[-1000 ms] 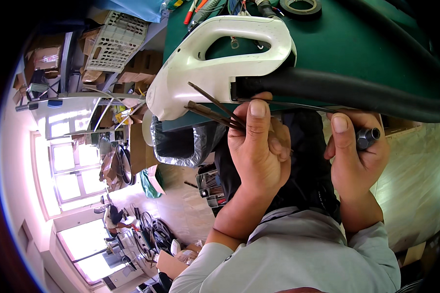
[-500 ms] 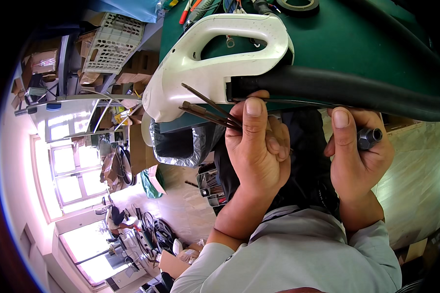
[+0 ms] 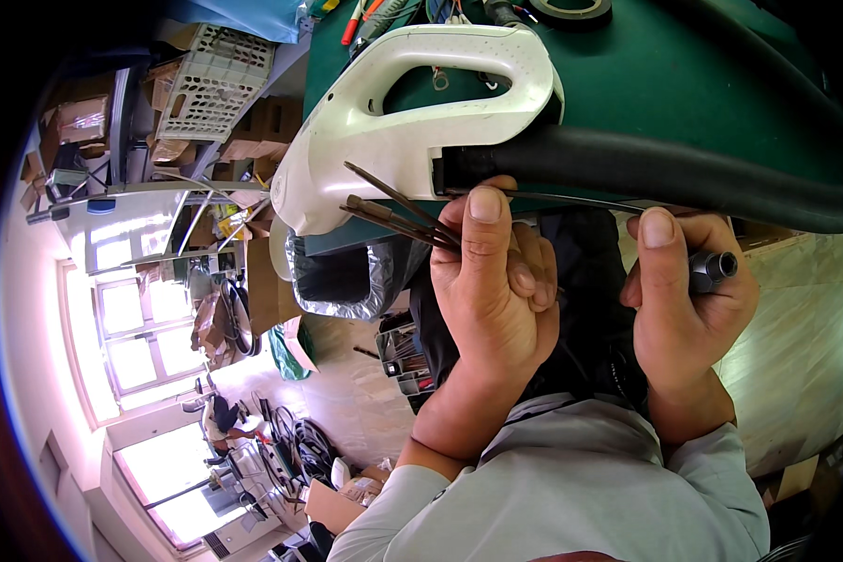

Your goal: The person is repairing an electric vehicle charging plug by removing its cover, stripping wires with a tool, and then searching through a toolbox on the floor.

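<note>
A white charging gun [image 3: 337,140] with a loop handle lies on the green table, and a thick black cable [image 3: 665,169] runs from it to the right. Just below the cable's entry, my left hand [image 3: 492,272] is closed on several long, thin, dark screwdriver bits [image 3: 393,220], which fan out to the left. My right hand [image 3: 688,300] is wrapped round a dark grey cylinder with a hollow round end [image 3: 712,269]. Between the two hands stretches a thin dark rod or strand [image 3: 581,199]; its ends are hidden by my fingers.
A roll of black tape [image 3: 571,11] and red and orange pens [image 3: 354,23] lie at the table's far side. Under the table edge stands a bin with a silver liner [image 3: 375,281]. A tool tray [image 3: 406,361] sits on the floor; crowded shelves with a white crate [image 3: 217,84] are at left.
The grey cylinder in my right hand has turned slightly, its hollow end showing further out. The bits in my left hand have shifted a little to the left. The charging gun stays almost still.
</note>
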The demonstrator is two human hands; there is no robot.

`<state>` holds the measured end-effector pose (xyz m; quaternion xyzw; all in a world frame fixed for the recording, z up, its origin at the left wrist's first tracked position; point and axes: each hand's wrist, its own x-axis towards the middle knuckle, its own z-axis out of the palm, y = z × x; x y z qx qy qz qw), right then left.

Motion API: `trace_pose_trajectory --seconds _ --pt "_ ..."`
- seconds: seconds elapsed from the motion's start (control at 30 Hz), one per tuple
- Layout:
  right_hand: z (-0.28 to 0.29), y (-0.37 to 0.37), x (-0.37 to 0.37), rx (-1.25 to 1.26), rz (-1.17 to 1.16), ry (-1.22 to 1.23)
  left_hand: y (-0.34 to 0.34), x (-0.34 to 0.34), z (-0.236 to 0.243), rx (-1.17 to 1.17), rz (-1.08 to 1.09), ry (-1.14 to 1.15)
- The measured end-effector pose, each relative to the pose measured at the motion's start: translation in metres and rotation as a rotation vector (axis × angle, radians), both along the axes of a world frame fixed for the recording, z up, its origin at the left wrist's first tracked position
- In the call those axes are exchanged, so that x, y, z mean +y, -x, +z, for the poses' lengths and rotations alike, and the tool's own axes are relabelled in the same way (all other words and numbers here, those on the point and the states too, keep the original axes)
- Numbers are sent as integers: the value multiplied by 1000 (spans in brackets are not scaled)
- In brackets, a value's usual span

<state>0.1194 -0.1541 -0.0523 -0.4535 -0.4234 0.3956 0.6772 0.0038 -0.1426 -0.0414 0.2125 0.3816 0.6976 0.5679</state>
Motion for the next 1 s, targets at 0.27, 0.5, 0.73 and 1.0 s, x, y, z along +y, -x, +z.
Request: trace_pose_trajectory --seconds 0.27,0.5,0.73,1.0 --pt "-1 2 0 22 -9 4 0 -1 2 6 6 18" --pt "13 3 -2 298 107 244 1 -1 0 96 -23 28" --pt "12 5 -4 849 349 320 -2 -1 2 95 -4 32" --pt "6 15 1 607 132 210 -2 2 5 34 17 28"
